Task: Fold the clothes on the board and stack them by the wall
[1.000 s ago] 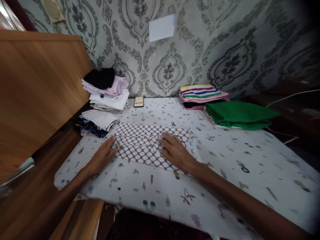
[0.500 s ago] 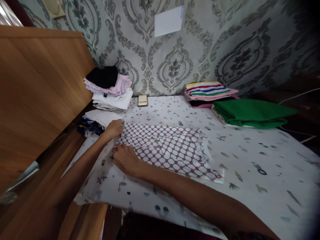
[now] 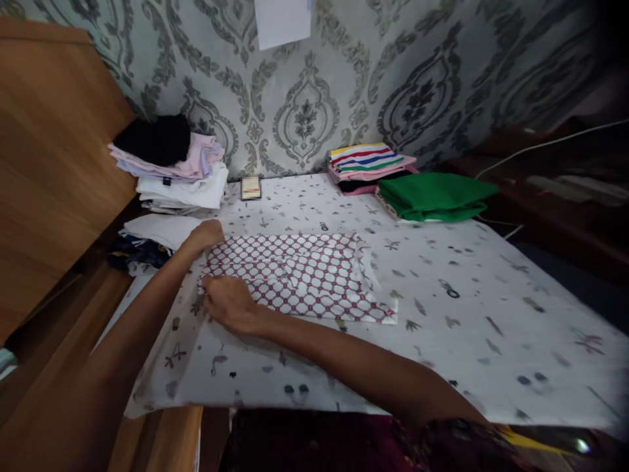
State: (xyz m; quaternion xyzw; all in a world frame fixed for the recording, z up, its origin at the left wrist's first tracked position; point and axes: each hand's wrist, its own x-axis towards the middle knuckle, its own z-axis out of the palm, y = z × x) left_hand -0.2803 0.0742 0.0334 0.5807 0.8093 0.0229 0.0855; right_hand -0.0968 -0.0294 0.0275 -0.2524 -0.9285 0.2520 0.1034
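Grip looks pinched both sides: left hand on the patterned shirt's far left corner, right hand on its near one. Shirt's mid-frame on the tabletop; I'd tension both corners evenly.

From head height we look forward and down, close over a white printed-cloth tabletop, facing a grey scroll-patterned wall.
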